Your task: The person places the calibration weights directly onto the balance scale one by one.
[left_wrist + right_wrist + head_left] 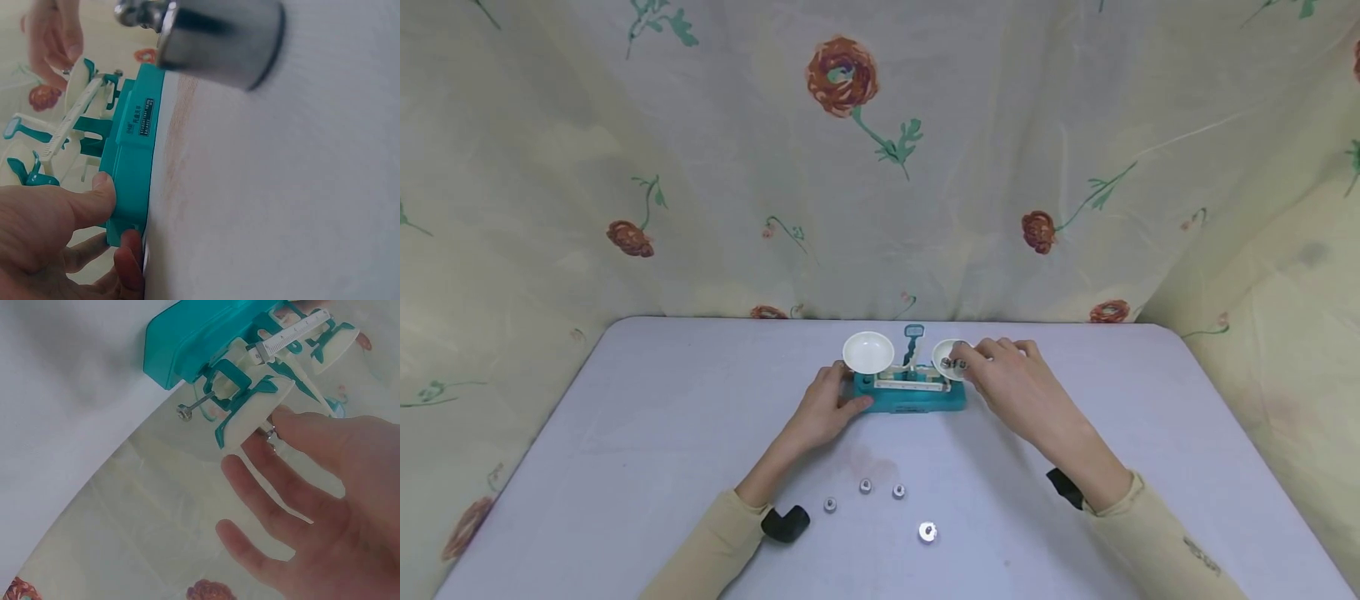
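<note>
A teal balance scale (pixel 910 402) stands towards the back of the table. My left hand (pixel 822 410) grips the left end of its base, thumb on the front face and fingers around the end. The white left pan (pixel 868 353) holds nothing. Over the white right pan (pixel 940 354) is my right hand (pixel 1018 392), its thumb and index finger pinching a small metal weight (pixel 269 432) at the pan's surface. The other fingers spread past the pan. More small weights (pixel 947 363) lie in that pan, partly hidden by the fingers.
Several metal weights stand in front of the scale, among them a larger one (pixel 928 532) and a small one (pixel 830 504). One weight (pixel 219 40) looms close in the left wrist view. A flowered curtain (pixel 955 167) hangs behind the white-covered table (pixel 662 433).
</note>
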Action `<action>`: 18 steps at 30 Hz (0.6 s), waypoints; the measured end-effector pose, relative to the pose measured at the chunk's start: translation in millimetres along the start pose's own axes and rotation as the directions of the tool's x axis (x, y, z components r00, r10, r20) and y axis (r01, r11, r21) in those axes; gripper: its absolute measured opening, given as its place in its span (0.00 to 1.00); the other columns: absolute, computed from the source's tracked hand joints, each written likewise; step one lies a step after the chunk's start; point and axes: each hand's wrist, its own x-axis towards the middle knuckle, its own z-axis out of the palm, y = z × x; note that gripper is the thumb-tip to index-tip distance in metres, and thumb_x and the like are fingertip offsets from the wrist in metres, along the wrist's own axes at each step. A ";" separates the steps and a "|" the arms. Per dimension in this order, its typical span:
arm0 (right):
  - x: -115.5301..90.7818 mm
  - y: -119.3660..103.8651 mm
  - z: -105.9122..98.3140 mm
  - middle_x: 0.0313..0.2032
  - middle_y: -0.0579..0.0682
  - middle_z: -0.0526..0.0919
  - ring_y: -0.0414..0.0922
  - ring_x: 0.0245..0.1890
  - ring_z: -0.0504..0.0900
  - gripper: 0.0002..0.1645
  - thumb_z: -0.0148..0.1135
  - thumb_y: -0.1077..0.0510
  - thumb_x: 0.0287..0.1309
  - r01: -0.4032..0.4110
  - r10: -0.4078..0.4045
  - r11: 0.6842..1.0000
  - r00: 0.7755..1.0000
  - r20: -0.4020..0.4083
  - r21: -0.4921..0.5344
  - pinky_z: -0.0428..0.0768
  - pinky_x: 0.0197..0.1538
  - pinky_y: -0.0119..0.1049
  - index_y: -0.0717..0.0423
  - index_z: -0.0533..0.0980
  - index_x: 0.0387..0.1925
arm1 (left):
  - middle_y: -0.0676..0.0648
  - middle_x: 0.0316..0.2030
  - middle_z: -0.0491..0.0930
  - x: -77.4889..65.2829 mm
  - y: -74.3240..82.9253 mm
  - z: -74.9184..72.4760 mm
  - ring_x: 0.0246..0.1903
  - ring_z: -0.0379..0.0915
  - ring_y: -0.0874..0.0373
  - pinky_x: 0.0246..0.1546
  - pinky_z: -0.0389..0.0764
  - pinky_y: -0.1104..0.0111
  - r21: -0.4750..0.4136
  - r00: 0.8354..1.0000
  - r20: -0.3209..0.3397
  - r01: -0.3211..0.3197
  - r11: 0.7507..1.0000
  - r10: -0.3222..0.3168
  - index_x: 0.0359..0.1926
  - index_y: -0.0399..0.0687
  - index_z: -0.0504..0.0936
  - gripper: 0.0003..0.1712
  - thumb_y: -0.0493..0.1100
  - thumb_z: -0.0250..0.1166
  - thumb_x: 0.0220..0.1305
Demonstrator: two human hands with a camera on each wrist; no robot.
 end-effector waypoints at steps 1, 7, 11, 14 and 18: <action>-0.5 0.4 0.4 0.48 0.57 0.91 0.55 0.52 0.89 0.24 0.75 0.59 0.66 -0.004 0.004 1.000 1.000 -0.003 0.008 0.82 0.60 0.63 0.49 0.80 0.61 | 0.32 0.68 0.74 0.0 -0.2 0.1 0.56 0.77 0.44 0.57 0.86 0.50 0.001 1.000 0.000 -0.002 1.000 0.002 0.77 0.36 0.66 0.36 0.46 0.68 0.77; -5.1 5.0 4.1 0.54 0.59 0.88 0.57 0.54 0.88 0.28 0.74 0.56 0.69 -0.042 0.043 0.997 0.999 -0.005 0.065 0.84 0.59 0.62 0.51 0.78 0.67 | 0.32 0.69 0.73 -0.7 -0.5 0.0 0.57 0.76 0.44 0.58 0.86 0.50 0.003 1.000 0.001 -0.006 1.000 0.006 0.78 0.35 0.65 0.38 0.46 0.67 0.78; -8.3 9.6 7.0 0.58 0.61 0.85 0.59 0.56 0.87 0.32 0.72 0.53 0.71 -0.069 0.070 0.993 0.998 -0.004 0.100 0.85 0.58 0.62 0.54 0.73 0.71 | 0.31 0.69 0.73 -1.3 0.4 -0.2 0.56 0.76 0.45 0.57 0.85 0.50 0.005 1.000 0.005 -0.008 1.000 0.007 0.79 0.35 0.64 0.38 0.46 0.67 0.78; -10.2 14.8 9.7 0.60 0.63 0.84 0.60 0.58 0.86 0.33 0.69 0.52 0.74 -0.089 0.089 0.988 0.996 0.005 0.129 0.84 0.58 0.63 0.56 0.70 0.74 | 0.31 0.69 0.73 -1.3 1.1 -0.4 0.55 0.75 0.45 0.57 0.85 0.50 0.004 1.000 0.007 -0.010 1.000 0.010 0.79 0.35 0.63 0.38 0.45 0.67 0.78; -12.1 21.8 13.0 0.64 0.65 0.81 0.63 0.62 0.84 0.37 0.66 0.48 0.76 -0.117 0.114 0.979 0.993 0.030 0.165 0.82 0.61 0.66 0.59 0.67 0.76 | 0.31 0.68 0.74 -2.2 1.7 0.4 0.56 0.75 0.45 0.57 0.85 0.50 -0.001 1.000 0.000 -0.012 1.000 0.012 0.79 0.34 0.63 0.38 0.45 0.67 0.78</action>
